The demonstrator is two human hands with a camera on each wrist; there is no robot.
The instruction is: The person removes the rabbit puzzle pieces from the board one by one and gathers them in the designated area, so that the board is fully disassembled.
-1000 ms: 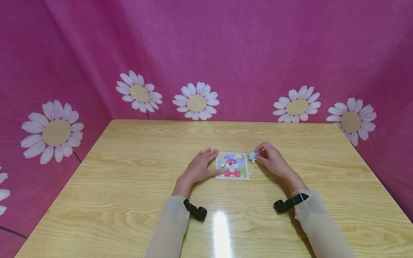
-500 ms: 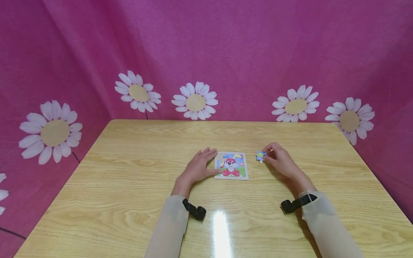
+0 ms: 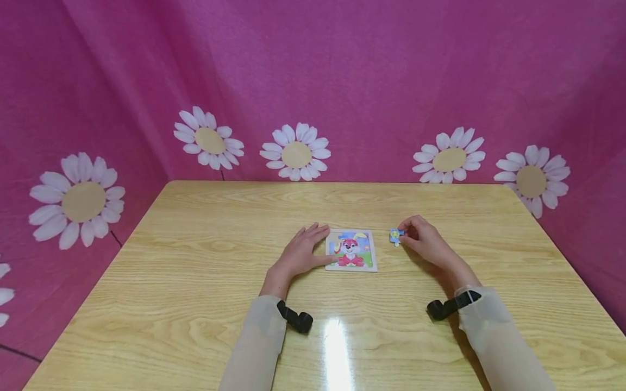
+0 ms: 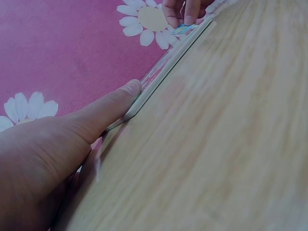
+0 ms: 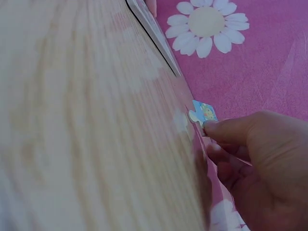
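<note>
A square jigsaw puzzle [image 3: 351,251] with a red-and-white rabbit picture lies flat on the table in a pale frame. Bare beige backing shows in its upper left corner. My left hand [image 3: 302,252] rests along the frame's left side, its fingers straight and its thumb lying over the lower left edge; the left wrist view shows that thumb [image 4: 118,98] on the frame. Right of the puzzle and apart from it, my right hand [image 3: 426,241] pinches a small blue puzzle piece [image 3: 395,235] with a yellow figure between thumb and fingers. In the right wrist view, the puzzle piece [image 5: 204,111] has a knob pointing left.
The wooden table [image 3: 195,260] has a bright light reflection near its front. A magenta cloth [image 3: 342,70] with large white daisies hangs behind and beside it. Each wrist wears a black strap with a camera [image 3: 303,323].
My right hand has moved the puzzle piece rightward, away from the puzzle's right edge, then held nearly still. The left hand and the puzzle have stayed in place.
</note>
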